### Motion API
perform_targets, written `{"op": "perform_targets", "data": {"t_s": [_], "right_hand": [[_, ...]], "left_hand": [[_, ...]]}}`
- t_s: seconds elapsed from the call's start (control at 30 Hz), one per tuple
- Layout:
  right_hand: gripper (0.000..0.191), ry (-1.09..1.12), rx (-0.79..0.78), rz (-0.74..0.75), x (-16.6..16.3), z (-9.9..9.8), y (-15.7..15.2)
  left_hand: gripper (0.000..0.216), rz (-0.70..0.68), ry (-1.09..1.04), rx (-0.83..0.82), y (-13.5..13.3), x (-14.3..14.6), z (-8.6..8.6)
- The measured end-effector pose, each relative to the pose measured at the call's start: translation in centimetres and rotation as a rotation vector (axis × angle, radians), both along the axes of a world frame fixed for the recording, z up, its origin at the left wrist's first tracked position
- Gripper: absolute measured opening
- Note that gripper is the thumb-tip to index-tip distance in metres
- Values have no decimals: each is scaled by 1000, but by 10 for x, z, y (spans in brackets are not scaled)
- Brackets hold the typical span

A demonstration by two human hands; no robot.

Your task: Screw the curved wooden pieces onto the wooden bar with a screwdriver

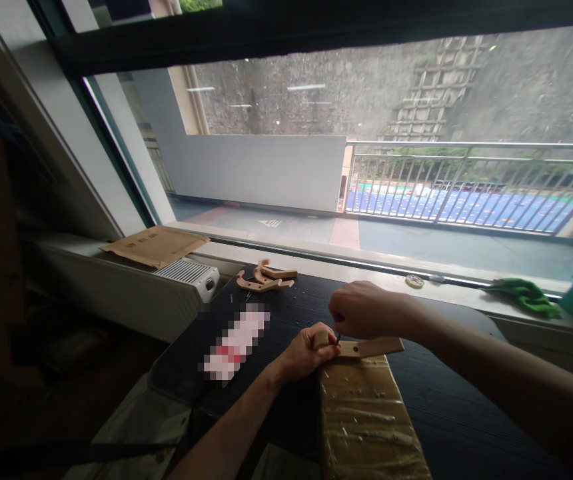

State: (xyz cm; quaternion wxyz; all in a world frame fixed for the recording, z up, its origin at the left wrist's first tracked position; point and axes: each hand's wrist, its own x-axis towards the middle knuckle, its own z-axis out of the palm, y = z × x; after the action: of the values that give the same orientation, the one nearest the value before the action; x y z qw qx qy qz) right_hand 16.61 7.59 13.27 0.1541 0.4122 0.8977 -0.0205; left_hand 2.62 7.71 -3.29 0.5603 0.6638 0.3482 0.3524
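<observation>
My left hand (302, 355) is closed round the curved end of a wooden hook (376, 346). Its flat, straight part reaches out to the right, with a dark hole in it. The piece lies across the top of a block wrapped in brown tape (361, 413). My right hand (359, 308), a fist above the wood, grips a thin metal tool (338, 339). The tool's tip meets the wood right beside my left fingers. Its handle is hidden in my fist, so I cannot tell its exact kind.
Several similar wooden hooks (265, 277) lie at the back of the dark table (461, 380). A pixelated pink-and-white item (236, 343) is on the left. By the window are a green cloth (529, 297), a tape roll (414, 281) and a brown envelope (156, 245).
</observation>
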Motion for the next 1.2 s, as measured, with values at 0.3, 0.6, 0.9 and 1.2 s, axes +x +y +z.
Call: {"op": "perform_targets", "data": {"t_s": [0.3, 0.6, 0.9, 1.2], "right_hand": [[26, -13, -52, 33, 4, 9, -1], [21, 48, -80, 28, 10, -2, 7], [23, 32, -108, -40, 4, 1, 9], [29, 10, -127, -2, 3, 9, 7]], "left_hand": [[20, -15, 2, 6, 2, -3, -6], [25, -104, 1, -62, 6, -7, -1], [28, -98, -32, -64, 7, -6, -5], [25, -42, -43, -47, 3, -3, -7]]}}
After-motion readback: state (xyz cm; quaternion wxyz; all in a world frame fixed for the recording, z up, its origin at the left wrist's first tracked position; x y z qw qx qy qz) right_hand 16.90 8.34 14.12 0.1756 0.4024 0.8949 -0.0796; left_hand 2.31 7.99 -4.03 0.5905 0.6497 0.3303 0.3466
